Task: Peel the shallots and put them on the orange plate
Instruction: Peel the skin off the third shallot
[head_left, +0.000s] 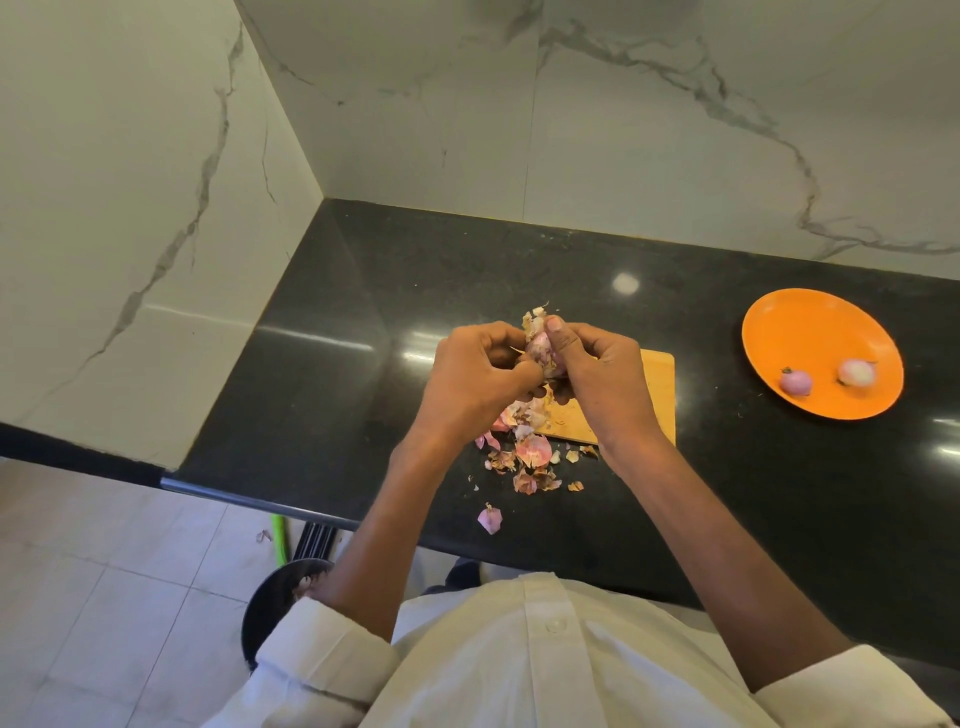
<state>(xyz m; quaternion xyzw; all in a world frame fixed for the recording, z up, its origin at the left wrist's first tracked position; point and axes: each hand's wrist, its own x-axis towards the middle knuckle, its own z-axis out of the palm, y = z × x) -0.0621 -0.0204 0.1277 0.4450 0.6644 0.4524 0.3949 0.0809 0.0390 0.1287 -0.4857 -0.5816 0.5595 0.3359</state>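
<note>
1. Two peeled shallots (796, 382) lie on orange plate (822, 353), countertop's right end.
2. Left hand (475, 382) and right hand (602, 379) pinch third shallot (540, 347) above cutting board (657, 387).
3. Advice: strip skin root to tip, dropping it onto peel scraps (530, 457).

My black stone desk (363, 291) runs into a corner, and I place everything else from it. White marble wall (649, 130) with grey veins rises along its far edge, and a second marble panel (130, 208) closes off its left end. On the desk, near the middle, lies my wooden cutting board (657, 389), its long side running along the desk. Below the desk's front edge, to the left, I see pale floor tiles (104, 597). A green stick (279, 538), perhaps a broom handle, leans just under that edge, and a dark round container (270, 603) sits on the floor beneath it.
</note>
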